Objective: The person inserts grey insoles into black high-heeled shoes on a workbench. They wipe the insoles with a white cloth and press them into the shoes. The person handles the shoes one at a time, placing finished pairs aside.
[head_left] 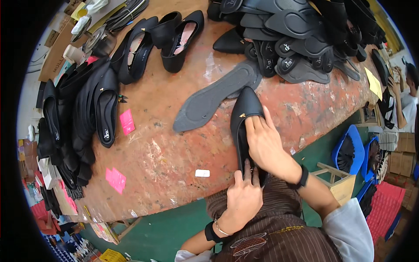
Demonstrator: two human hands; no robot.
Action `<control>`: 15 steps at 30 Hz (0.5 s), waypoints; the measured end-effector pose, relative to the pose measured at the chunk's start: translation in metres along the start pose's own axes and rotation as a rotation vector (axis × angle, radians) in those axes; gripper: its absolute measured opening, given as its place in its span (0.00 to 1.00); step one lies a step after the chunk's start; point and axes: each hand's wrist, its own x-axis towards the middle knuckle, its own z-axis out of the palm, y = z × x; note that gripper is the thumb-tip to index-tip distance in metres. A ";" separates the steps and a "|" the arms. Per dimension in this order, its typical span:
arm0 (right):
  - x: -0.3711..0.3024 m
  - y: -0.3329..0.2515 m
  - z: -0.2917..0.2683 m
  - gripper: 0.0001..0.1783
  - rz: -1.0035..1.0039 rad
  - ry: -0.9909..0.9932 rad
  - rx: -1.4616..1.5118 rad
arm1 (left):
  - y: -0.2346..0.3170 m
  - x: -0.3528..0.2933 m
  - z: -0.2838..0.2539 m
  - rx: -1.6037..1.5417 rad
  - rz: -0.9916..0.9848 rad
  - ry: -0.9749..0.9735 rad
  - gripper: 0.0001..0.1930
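A black pointed flat shoe point(246, 103) with a small gold ornament lies toe away from me at the table's front edge. My right hand point(268, 146) has some fingers inside its opening and another along its right outer side, closed on the shoe. At the heel end, my left hand point(244, 196) is closed on the shoe, with fingertips reaching into it. The heel and inner sole are mostly hidden by my hands. Just beyond the toe lies a dark grey insole point(205, 105), partly over another one.
Black insoles point(292, 24) are piled at the far right. Finished-looking black shoes point(106, 109) stand in a row at left, with more pairs point(181, 41) behind. Pink slips point(116, 180) and a white label point(202, 173) lie on the worn red table point(157, 174). Another person point(408, 100) is at far right.
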 end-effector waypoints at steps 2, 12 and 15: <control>0.006 0.002 0.005 0.37 -0.026 0.061 -0.014 | -0.003 0.000 0.000 -0.010 0.016 -0.055 0.15; 0.009 0.006 0.033 0.19 -0.040 0.323 -0.232 | -0.004 -0.002 -0.001 0.015 0.033 -0.054 0.20; -0.018 0.001 0.000 0.22 -0.211 0.299 0.037 | -0.023 -0.008 -0.025 -0.138 0.076 -0.098 0.15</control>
